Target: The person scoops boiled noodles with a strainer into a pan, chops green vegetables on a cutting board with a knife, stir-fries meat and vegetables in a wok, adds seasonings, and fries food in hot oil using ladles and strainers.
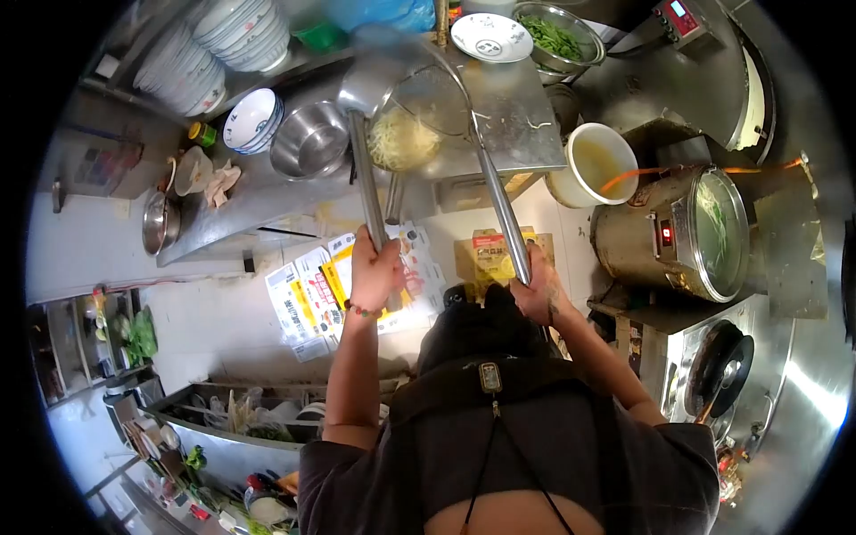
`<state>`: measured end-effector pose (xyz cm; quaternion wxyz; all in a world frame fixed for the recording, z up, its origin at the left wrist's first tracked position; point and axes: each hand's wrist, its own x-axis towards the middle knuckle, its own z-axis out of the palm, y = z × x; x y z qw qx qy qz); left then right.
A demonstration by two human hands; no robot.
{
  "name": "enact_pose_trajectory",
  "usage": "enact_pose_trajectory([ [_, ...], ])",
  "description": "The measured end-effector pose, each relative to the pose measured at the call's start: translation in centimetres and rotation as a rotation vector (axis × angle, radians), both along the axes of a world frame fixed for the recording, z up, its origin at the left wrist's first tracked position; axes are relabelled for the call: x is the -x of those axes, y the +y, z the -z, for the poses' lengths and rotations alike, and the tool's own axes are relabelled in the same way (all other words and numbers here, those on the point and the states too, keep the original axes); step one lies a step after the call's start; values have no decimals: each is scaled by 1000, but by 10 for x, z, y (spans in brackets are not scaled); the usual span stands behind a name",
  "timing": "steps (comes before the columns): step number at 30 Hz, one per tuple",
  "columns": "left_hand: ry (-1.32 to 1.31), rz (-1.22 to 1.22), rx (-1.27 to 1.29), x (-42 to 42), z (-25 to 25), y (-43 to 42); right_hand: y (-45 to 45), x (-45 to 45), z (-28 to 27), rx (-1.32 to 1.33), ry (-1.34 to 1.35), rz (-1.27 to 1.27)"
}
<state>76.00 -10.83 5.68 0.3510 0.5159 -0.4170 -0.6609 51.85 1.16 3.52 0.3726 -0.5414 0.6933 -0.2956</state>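
My left hand (375, 272), with a beaded bracelet at the wrist, is closed around the long metal handle of a ladle (358, 89), whose head is blurred by steam or motion. In my right hand (535, 285) is the handle of a strainer (489, 183) with a round metal rim. Both tools reach forward over the steel counter. Pale noodle-like strands (404, 140) lie between the two handles, in a container that I cannot make out clearly. A shorter metal handle (393, 198) sticks out below them. A few loose strands lie on the counter's right part.
Left of the tools stand a steel bowl (310, 141) and stacked bowls (253, 120). A white plate (491, 37) and a basin of greens (557, 37) are at the back. Rightward are a white bucket (584, 169) and a cooker of greens in liquid (720, 234). Flattened cardboard (303, 299) covers the floor.
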Motion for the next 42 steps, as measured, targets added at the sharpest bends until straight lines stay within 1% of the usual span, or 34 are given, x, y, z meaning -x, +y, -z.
enact_pose_trajectory([
  [2,0,-4,34,5,-2,5,6,7,-1,-39,-68,7],
  [4,217,-58,-12,12,-4,13,10,14,-18,-90,-147,16],
  [5,277,-53,21,17,-4,16,12,23,-36,-209,-407,105],
  [6,269,-46,22,24,-4,18,12,31,-48,-322,-666,195],
  [7,396,-41,-30,30,-5,20,17,43,-46,-322,-674,205],
  [8,528,-31,-90,40,-4,22,28,60,-42,-294,-828,225],
  [9,552,61,-115,55,-10,23,40,80,-39,-258,-977,251],
  [10,571,127,-159,71,-9,23,53,101,-33,-253,-969,275],
  [12,447,172,-452,120,-10,19,73,143,-18,-218,-1042,360],
  [13,367,293,-526,152,-9,12,75,158,-14,-224,-1036,491],
  [14,295,368,-572,187,5,6,74,173,-8,-232,-1026,606],
  [15,249,476,-501,228,15,-4,69,195,8,-233,-987,657],
  [16,195,518,-403,269,41,-12,57,210,19,-201,-976,785],
  [17,325,478,-452,313,72,-20,45,236,40,-224,-983,782],
  [18,347,398,-555,362,81,-33,32,267,68,-246,-989,779],
  [19,231,627,-421,408,141,-46,25,304,110,-268,-986,718],
  [20,374,441,-747,452,169,-47,21,346,158,-306,-1096,798],
  [21,391,426,-795,486,191,-53,5,374,177,-345,-1203,885],
  [22,406,416,-846,515,215,-59,-7,400,196,-361,-1194,843],
  [24,389,231,-965,557,254,-68,-27,431,217,-359,-1352,1072],
  [25,349,337,-829,570,270,-68,-36,444,225,-391,-1346,1049],
  [27,299,394,-708,564,276,-72,-48,463,239,-434,-1365,1077],
  [28,62,635,-384,551,254,-74,-48,465,243,-476,-1361,1064],
  [30,-431,1073,306,515,210,-81,-48,473,256,-398,-1398,947],
  [31,-244,699,680,472,213,-71,-47,486,268,-509,-1293,961],
  [32,-202,499,598,411,133,-89,-45,496,274,-522,-1289,939],
  [34,-948,365,773,274,165,-112,-36,507,279,-732,-788,809],
  [35,-1026,180,314,205,117,-121,-36,506,275,-796,-547,755],
  [36,-1347,-18,211,163,65,-134,-42,500,268,-788,-452,738],
  [37,-1666,-152,638,108,70,-140,-48,489,261,-747,-427,731],
  [38,-1548,136,62,63,83,-144,-59,473,254,-709,-403,710],
  [40,-814,351,-61,25,125,-136,-92,431,241,-649,-382,625],
  [41,-603,418,-103,8,140,-135,-112,400,235,-628,-374,567],
  [42,-632,449,-140,8,141,-133,-130,370,230,-612,-360,509],
])
